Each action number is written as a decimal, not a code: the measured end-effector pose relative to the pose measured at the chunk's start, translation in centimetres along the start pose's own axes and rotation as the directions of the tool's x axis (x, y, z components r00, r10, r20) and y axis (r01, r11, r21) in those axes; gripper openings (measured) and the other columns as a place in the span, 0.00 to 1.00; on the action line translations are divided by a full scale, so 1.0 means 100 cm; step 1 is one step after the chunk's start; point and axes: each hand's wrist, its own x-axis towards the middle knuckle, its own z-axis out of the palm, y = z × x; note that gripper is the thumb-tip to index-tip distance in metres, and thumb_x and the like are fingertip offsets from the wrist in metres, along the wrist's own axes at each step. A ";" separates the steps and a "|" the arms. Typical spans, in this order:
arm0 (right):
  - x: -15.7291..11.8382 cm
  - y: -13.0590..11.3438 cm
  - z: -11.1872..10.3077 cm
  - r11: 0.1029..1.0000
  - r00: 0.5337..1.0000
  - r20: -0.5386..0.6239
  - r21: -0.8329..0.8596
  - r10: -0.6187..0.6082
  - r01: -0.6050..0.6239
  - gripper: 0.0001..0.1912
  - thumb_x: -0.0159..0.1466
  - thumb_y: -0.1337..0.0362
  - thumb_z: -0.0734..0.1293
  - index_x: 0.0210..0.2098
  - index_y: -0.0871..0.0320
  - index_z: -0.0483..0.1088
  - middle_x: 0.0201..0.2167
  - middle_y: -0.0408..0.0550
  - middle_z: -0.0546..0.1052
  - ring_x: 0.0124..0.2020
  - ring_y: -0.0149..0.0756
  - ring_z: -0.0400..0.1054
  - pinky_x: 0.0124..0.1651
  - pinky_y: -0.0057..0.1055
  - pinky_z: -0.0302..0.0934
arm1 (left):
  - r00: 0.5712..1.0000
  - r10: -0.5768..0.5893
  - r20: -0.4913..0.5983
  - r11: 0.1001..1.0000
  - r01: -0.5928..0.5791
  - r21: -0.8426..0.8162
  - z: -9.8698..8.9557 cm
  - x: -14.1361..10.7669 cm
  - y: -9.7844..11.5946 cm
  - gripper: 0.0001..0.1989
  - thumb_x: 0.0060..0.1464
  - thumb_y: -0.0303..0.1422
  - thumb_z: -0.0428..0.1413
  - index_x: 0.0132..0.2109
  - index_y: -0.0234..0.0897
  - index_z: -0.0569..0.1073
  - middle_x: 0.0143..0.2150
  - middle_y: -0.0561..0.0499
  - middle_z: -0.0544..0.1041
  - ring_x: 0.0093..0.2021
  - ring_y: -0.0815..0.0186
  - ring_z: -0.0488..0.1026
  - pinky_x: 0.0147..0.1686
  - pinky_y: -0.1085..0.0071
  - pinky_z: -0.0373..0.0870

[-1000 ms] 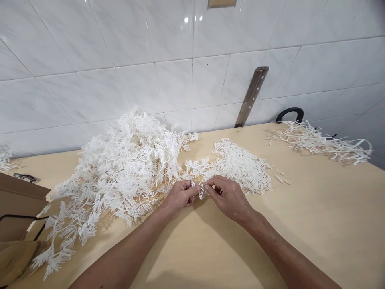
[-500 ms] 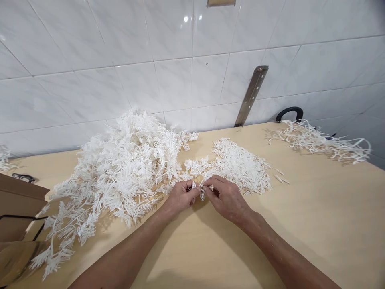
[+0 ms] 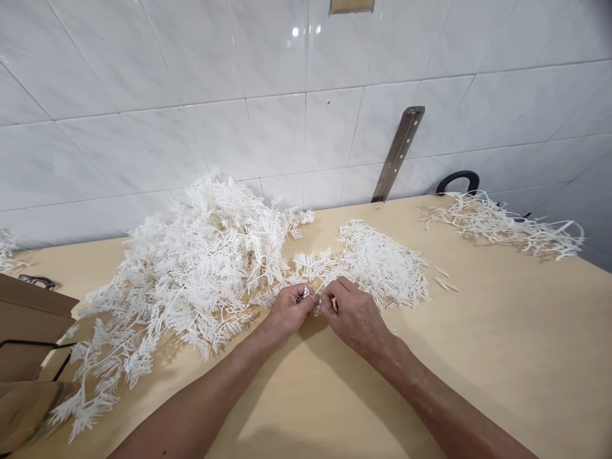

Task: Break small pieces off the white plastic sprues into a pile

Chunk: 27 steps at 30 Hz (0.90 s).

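Note:
My left hand (image 3: 292, 307) is closed in a pinch on a small white branched plastic sprig (image 3: 317, 308), whose tips stick out between thumb and fingers. My right hand (image 3: 351, 311) meets it from the right, thumb and forefinger pinched together at the same sprig; the exact spot they grip is hidden. Left of the hands rises a large heap of white feathery plastic sprigs (image 3: 191, 261). Just beyond my right hand lies a flatter pile of loose short white pieces (image 3: 382, 261). A few single slivers (image 3: 447, 280) lie to its right.
Bare white stems (image 3: 511, 223) lie tangled at the back right, beside a black ring-shaped handle (image 3: 459, 182). A metal strip (image 3: 399, 153) leans on the tiled wall (image 3: 277, 134). At the left edge stands a brown cardboard box (image 3: 33, 331). All rests on a pale wooden table (image 3: 516, 331).
My right fingers have closed in tighter and shifted slightly at the sprig, and less of it shows below them. My left hand stays nearly in place. The piles look the same.

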 end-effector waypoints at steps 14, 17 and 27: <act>0.014 0.058 -0.047 0.887 0.877 -0.196 -0.063 0.439 -0.458 0.09 0.58 0.56 0.65 0.30 0.56 0.68 0.22 0.44 0.74 0.21 0.36 0.66 0.32 0.34 0.59 | 0.986 -0.166 -0.005 0.956 0.160 -0.245 -0.006 0.006 -0.004 0.19 0.46 0.45 0.62 0.26 0.36 0.65 0.15 0.58 0.62 0.16 0.76 0.53 0.18 0.75 0.45; 0.011 0.041 -0.042 0.939 0.925 -0.167 0.043 0.342 -0.340 0.09 0.62 0.57 0.64 0.31 0.56 0.70 0.22 0.43 0.74 0.20 0.33 0.65 0.30 0.31 0.60 | 0.986 -0.164 -0.025 0.961 0.154 -0.228 -0.004 0.006 -0.004 0.17 0.46 0.44 0.61 0.26 0.36 0.65 0.16 0.58 0.63 0.16 0.76 0.53 0.18 0.76 0.45; -0.002 -0.003 -0.011 0.956 0.976 0.181 0.246 0.119 -0.162 0.11 0.66 0.59 0.63 0.38 0.53 0.77 0.32 0.44 0.80 0.23 0.31 0.67 0.30 0.29 0.62 | 0.994 -0.081 -0.078 0.996 0.078 -0.048 0.001 0.005 -0.010 0.18 0.51 0.45 0.58 0.26 0.36 0.66 0.15 0.58 0.63 0.15 0.75 0.55 0.17 0.77 0.50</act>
